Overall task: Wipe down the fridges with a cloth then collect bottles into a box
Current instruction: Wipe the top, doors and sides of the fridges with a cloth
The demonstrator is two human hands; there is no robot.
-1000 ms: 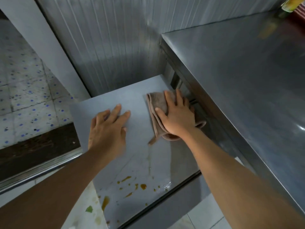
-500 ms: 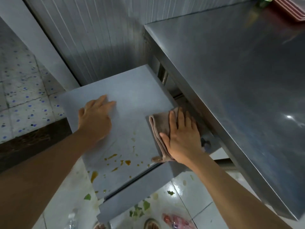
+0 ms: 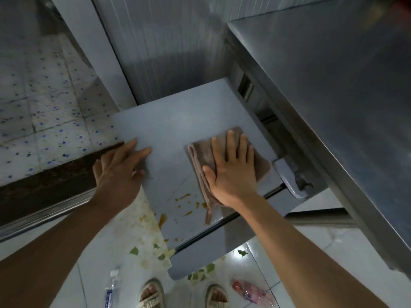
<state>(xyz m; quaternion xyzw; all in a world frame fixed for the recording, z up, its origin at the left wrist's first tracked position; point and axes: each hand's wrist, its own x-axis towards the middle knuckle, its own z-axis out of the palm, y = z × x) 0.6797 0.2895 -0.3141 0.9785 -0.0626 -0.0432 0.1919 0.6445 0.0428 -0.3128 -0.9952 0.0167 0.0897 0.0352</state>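
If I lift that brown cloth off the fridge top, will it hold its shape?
Probably not. The cloth lies in soft folded layers under the flat right hand, so it would likely unfold and droop. A loose end trails near the orange spills, suggesting it is limp and light.

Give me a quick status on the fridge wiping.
Right hand flat on folded brown cloth, left hand open at grey fridge top edge. Orange spills unwiped.

Right hand (image 3: 231, 172) with folded brown cloth (image 3: 262, 162): drawn nearer along grey fridge top (image 3: 173, 121), then slightly farther again. Left hand (image 3: 117, 172): shifted to left edge.
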